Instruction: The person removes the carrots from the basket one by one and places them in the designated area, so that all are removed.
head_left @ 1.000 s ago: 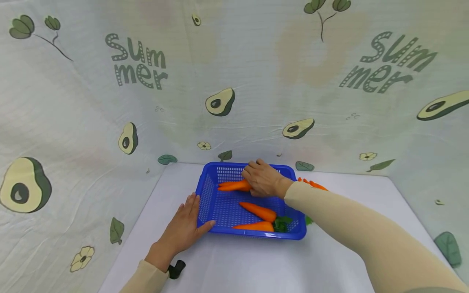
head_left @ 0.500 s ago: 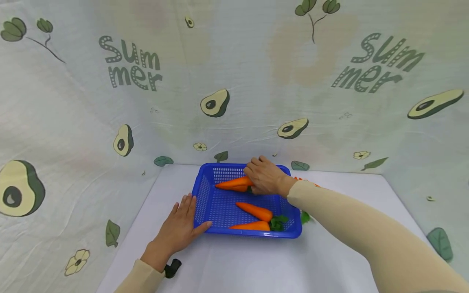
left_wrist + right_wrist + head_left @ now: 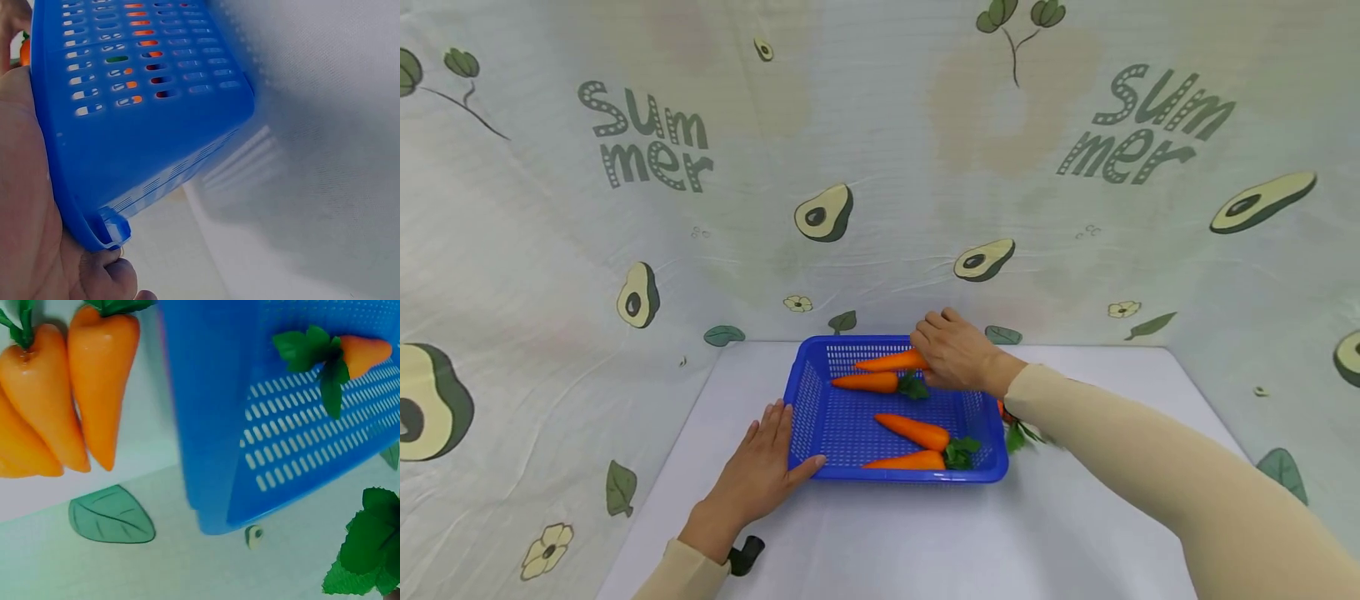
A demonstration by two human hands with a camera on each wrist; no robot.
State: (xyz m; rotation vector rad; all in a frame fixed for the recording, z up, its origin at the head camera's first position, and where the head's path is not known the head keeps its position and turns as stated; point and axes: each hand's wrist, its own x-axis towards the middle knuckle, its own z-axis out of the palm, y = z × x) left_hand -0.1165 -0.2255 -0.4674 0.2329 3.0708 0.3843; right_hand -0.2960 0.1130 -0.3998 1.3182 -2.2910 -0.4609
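A blue perforated plastic basket (image 3: 917,476) sits on the white table. My left hand (image 3: 752,467) rests on its left rim, fingers straight along the side and thumb at the front corner; the left wrist view shows the palm against the basket wall (image 3: 144,137). Over the back right part of the basket, my right hand (image 3: 955,354) grips an orange carrot (image 3: 889,362) by its thick end, tip pointing left. Green leaves (image 3: 375,544) appear at the lower right of the right wrist view. Below it in the basket lie three leafy carrots: one behind (image 3: 867,382), two in front (image 3: 913,431).
Several more carrots (image 3: 103,381) with green tops lie side by side on the table just right of the basket, mostly hidden by the right forearm in the head view. A cloth printed with avocados (image 3: 823,212) hangs behind and at the sides.
My right hand has drawn its carrot up and to the right, apart from the back carrot it overlapped. The left hand stays on the rim. The whole head view has shifted slightly.
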